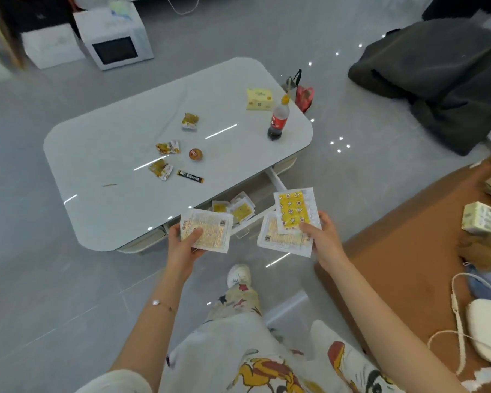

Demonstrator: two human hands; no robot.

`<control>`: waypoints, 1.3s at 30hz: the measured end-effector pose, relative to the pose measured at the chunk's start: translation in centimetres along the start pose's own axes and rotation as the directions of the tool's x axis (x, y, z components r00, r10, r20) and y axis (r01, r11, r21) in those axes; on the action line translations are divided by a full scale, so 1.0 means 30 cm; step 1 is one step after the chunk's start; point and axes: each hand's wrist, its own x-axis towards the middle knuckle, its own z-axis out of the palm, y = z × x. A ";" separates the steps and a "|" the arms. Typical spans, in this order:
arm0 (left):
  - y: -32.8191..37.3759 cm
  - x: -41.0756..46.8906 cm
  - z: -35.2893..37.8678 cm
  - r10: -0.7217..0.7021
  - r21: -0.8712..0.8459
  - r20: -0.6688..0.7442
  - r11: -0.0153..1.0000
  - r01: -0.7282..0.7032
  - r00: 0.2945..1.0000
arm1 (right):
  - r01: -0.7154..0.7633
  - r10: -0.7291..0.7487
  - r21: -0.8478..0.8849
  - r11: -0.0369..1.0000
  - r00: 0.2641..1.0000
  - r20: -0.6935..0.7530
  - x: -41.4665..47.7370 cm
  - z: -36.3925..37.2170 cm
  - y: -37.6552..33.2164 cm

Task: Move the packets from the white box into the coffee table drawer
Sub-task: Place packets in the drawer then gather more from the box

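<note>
My left hand [185,243] grips one flat white-and-yellow packet [210,228] just in front of the coffee table's near edge. My right hand [321,236] holds two packets: a yellow star-printed one [294,208] on top and a paler one [281,239] beneath. Between my hands the coffee table drawer [270,191] stands pulled out, with several similar packets [240,209] lying inside it. The white box is not in view.
The white coffee table [119,211] carries small snack wrappers [167,148], a round orange cup [195,154], a dark stick sachet [190,176], a cola bottle [278,120] and a yellow pack [260,99]. A brown sofa [408,251] is at right. My legs are below.
</note>
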 end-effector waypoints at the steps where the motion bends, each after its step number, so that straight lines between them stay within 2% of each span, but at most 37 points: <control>1: 0.008 0.035 0.012 -0.011 -0.017 -0.017 1.000 0.011 1.000 | -0.004 0.004 -0.025 1.000 1.000 0.016 0.049 0.016 -0.020; 6: 0.012 0.206 0.029 -0.101 -0.069 -0.108 0.993 0.094 0.989 | -0.064 0.073 -0.122 0.991 0.995 0.065 0.279 0.113 -0.071; 10: -0.088 0.373 -0.015 -0.200 -0.144 -0.226 0.975 0.171 0.953 | -0.132 0.160 -0.233 0.963 0.982 0.105 0.505 0.207 -0.009; 18: -0.515 0.848 -0.174 -0.362 -0.274 -0.409 0.924 0.266 0.837 | -0.234 0.344 -0.449 0.862 0.921 0.180 1.101 0.433 0.391; 21: -0.655 1.017 -0.202 -0.379 -0.290 -0.428 0.917 0.273 0.821 | -0.242 0.386 -0.509 0.826 0.901 0.198 1.314 0.501 0.561; 25: -0.778 1.199 -0.247 -0.362 -0.288 -0.450 0.924 0.251 0.816 | -0.223 0.376 -0.556 0.800 0.910 0.176 1.523 0.572 0.725; 28: -0.842 1.278 -0.285 -0.334 -0.244 -0.486 0.939 0.242 0.807 | -0.222 0.360 -0.556 0.801 0.920 0.153 1.619 0.603 0.807; 32: -0.892 1.329 -0.321 -0.303 -0.100 -0.612 0.946 0.308 0.731 | -0.163 0.294 -0.602 0.781 0.947 0.125 1.680 0.611 0.873; 36: -0.871 1.304 -0.307 -0.143 0.159 -0.698 0.924 0.348 0.701 | 0.036 0.178 -0.774 0.632 0.965 0.190 1.641 0.591 0.847; 39: -0.784 1.232 -0.269 -0.033 0.331 -0.658 0.884 0.329 0.752 | 0.255 0.074 -0.839 0.481 0.941 0.329 1.569 0.584 0.756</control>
